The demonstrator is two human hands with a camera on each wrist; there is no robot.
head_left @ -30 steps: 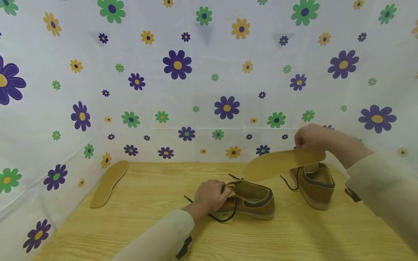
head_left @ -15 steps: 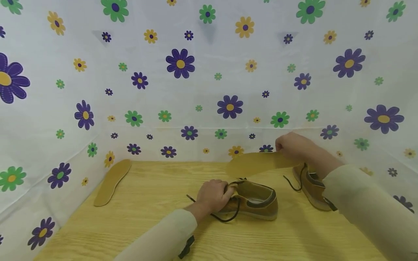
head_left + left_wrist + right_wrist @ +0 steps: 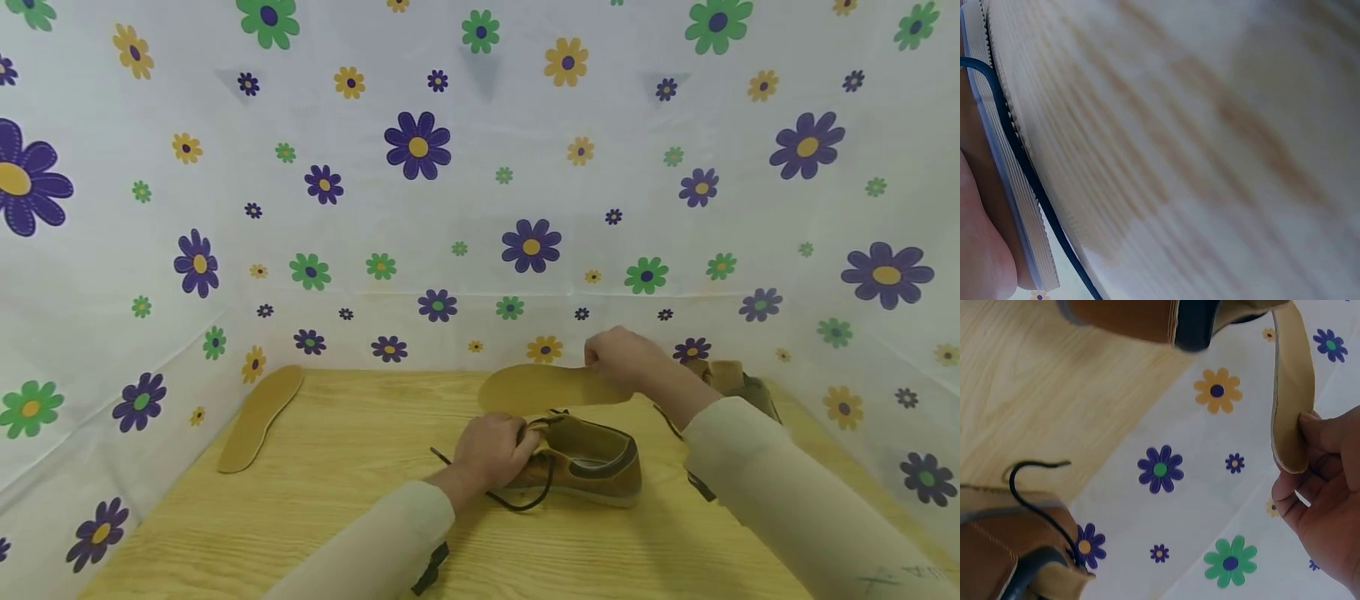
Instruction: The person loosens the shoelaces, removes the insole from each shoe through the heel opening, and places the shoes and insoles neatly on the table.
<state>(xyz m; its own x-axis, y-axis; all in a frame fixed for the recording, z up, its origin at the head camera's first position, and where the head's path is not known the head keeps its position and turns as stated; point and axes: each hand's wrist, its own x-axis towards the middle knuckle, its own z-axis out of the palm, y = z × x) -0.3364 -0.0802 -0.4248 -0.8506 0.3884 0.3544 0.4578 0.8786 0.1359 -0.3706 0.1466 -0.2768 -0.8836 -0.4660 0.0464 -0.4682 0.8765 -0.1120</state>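
A brown lace-up shoe (image 3: 607,479) lies at the middle of the table, its opening facing up. My left hand (image 3: 491,450) grips its front part, the thumb at the tongue; in the left wrist view the sole edge (image 3: 1041,256) and a dark lace (image 3: 1038,184) run beside that hand. Just behind and above the shoe, my right hand (image 3: 626,354) pinches one end of a tan insole (image 3: 528,387). The right wrist view has thumb and fingers on the end of the insole (image 3: 1294,375), whose far end overlaps a shoe (image 3: 1129,315).
Partly hidden by my right arm, a second brown shoe (image 3: 727,379) stands at the back right. Another tan insole (image 3: 258,421) lies at the table's left side. Flower-print cloth (image 3: 360,217) encloses the wood-grain table (image 3: 352,533) at the back and sides.
My right hand has carried the insole leftward and slightly down, from beside the second shoe to behind the middle shoe. My left hand keeps its grip on the shoe.
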